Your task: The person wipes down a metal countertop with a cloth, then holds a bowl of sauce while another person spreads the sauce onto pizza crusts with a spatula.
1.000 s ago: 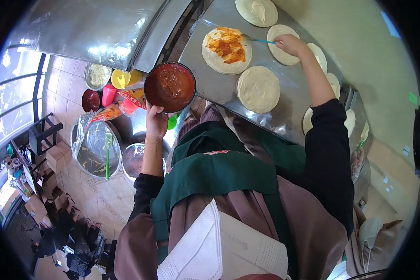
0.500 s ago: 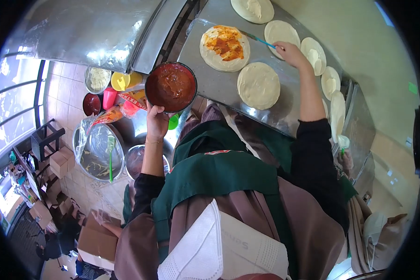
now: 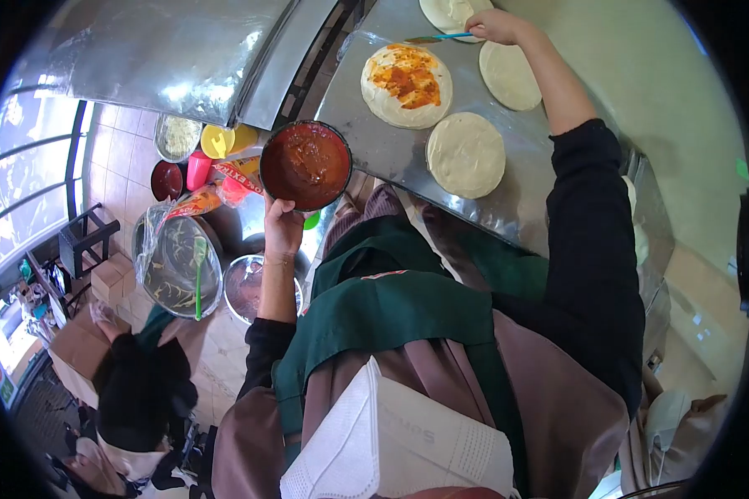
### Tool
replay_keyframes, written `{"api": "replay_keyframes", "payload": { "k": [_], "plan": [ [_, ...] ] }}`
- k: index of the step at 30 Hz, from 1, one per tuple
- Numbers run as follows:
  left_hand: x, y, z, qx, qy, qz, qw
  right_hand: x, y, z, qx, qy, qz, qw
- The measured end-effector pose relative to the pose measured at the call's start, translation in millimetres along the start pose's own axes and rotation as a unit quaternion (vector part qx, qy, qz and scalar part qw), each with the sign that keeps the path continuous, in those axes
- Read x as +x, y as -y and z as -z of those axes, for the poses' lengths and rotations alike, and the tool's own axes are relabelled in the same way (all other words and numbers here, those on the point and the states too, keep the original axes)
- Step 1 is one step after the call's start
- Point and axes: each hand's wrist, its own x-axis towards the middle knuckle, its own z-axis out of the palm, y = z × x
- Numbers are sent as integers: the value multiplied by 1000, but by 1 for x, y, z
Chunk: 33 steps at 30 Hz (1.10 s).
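My left hand (image 3: 283, 226) is closed on the side of a dark-rimmed bowl (image 3: 276, 179) of thick red sauce (image 3: 312, 158), held near the table's front edge. My right hand (image 3: 495, 27) reaches to the far side of the table, closed around a blue-handled spatula (image 3: 451, 37). Its sauce-coloured tip is just beyond a dough round with orange-red sauce (image 3: 406, 86) smeared across it. A plain dough round (image 3: 466, 155) lies nearer to me. Behind are another plain round (image 3: 510, 75) and one with a pale dollop (image 3: 455, 12), partly under my right hand.
The dough lies on a metal table (image 3: 354, 104). To the left stand a large metal basin (image 3: 154, 287) with a green spatula (image 3: 198, 279), a yellow container (image 3: 218, 141), a pink cup (image 3: 198, 170) and a bowl of white shreds (image 3: 177, 137). A person (image 3: 146, 378) handles a cardboard box (image 3: 79, 345).
My right hand has moved up and away with the spatula, off the smeared dough towards the far rounds. The bowl has barely moved. The person with the box has moved further left.
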Motion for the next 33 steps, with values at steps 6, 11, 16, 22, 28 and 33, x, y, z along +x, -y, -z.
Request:
{"api": "replay_keyframes", "payload": {
  "k": [6,11,16,22,28,33],
  "plan": [
    [-3,5,-2,-2,-14,-3,1000,31,-15,17,1,96,-63,993],
    [0,8,-2,-21,-11,13,1000,3,-20,32,-5,143,-101,985],
    [3,10,-5,-25,2,24,999,-43,-34,26,37,222,-178,958],
    [4,5,-9,-9,21,14,1000,-116,9,24,257,134,-191,938],
    [3,-1,1,-45,45,13,998,-121,57,-89,208,-179,-38,961],
    [-5,-9,2,-8,30,-8,999,-106,120,-181,123,-250,-191,941]
  ]
}}
